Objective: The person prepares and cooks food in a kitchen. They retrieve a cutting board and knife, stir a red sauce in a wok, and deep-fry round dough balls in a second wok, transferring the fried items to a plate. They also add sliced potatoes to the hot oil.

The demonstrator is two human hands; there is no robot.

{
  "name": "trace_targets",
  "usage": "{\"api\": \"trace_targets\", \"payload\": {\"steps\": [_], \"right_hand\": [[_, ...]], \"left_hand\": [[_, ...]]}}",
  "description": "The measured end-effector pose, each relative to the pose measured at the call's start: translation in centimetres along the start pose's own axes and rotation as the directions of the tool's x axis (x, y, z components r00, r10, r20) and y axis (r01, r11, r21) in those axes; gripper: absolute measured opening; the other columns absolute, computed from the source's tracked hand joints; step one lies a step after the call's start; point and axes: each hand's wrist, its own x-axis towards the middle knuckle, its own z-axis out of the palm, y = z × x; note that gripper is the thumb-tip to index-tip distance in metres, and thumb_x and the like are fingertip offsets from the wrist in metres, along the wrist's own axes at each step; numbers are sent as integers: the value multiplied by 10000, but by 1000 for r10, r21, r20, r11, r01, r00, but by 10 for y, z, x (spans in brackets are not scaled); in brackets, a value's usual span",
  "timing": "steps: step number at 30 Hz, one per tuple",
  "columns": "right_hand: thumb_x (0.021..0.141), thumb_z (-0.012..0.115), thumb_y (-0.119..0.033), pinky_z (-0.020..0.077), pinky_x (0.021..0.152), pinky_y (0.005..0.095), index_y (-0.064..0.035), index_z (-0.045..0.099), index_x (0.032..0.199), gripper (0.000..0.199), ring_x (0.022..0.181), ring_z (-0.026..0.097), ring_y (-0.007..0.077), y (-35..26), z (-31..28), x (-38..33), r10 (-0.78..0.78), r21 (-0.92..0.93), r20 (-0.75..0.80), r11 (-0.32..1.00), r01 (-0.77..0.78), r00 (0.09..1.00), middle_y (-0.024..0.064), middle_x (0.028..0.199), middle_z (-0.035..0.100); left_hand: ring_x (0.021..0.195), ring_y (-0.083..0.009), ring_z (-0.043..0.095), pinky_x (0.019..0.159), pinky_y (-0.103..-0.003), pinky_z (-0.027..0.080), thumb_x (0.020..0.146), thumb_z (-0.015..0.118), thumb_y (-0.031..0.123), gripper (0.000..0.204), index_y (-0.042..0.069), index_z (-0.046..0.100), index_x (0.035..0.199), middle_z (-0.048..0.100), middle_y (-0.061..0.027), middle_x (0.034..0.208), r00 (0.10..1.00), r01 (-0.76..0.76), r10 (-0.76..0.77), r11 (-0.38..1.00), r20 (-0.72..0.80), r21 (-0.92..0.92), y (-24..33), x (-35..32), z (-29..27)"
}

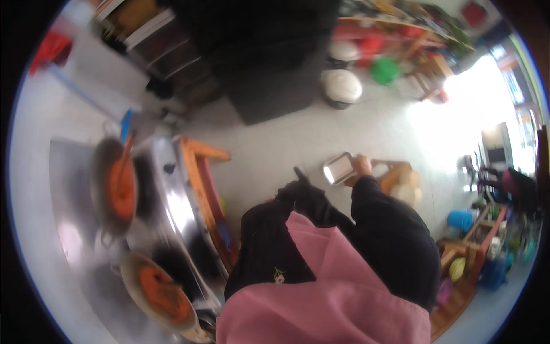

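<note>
Two hands logged from my feed. Right hand (pixel 361 165): clasped on the edge of a small rectangular metal tray (pixel 338 168), held above the pale floor (pixel 298 137). Left hand (pixel 299 179): dark, blurred; I cannot tell its grip. Two pans of orange sauce (pixel 122 189) sit on the steel stove (pixel 172 200), left.

Whole picture blurry, smeared by motion. Strong daylight from upper right, doorway (pixel 487 97) washed out white, glare spills on pale floor (pixel 298 143). Top middle very dark. Shiny metal tabletop (pixel 69 229) gleams. Fisheye bends edges, black corners around round picture. Right hand (pixel 362 165) soft, fuzzy.
</note>
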Motion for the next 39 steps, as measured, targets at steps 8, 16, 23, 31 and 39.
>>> {"api": "trace_targets", "payload": {"steps": [8,16,23,31,39], "right_hand": [[897,583,-259,517,899,448,-88,698,1093,284,1113,625,345,162,5,-127,416,340,-48,861,-377,908,186,1159,663],[868,535,-98,541,846,457,-121,663,1196,353,1015,662,375,198,94,-221,318,251,104,909,-334,943,201,1162,654],[853,462,-11,569,773,383,-104,608,1294,474,950,694,280,229,121,-208,411,400,395,728,-556,822,157,1209,655],[882,505,-128,566,764,391,-89,680,1184,352,826,726,240,200,98,-121,340,508,593,546,-667,730,116,1120,702],[842,547,-149,584,627,408,-137,645,1244,414,829,721,256,207,0,27,201,652,367,641,-406,908,124,1020,709]], "left_hand": [[625,-284,573,607,-450,471,945,540,432,528,-85,605,865,585,-175,710,966,-245,216,939,140,240,65,64,26],[570,-272,562,588,-444,463,945,546,424,559,-107,626,788,585,-166,632,852,-518,406,744,329,422,124,51,112],[509,-235,521,525,-424,438,925,591,412,518,-67,638,732,556,-131,567,676,-705,475,639,563,307,181,83,195],[567,-225,579,539,-416,471,939,577,400,423,-3,635,824,592,-106,661,618,-755,249,451,746,475,330,78,294],[630,-215,625,556,-415,501,959,554,389,346,52,631,934,625,-80,765,504,-847,107,255,857,466,508,11,439]]}}
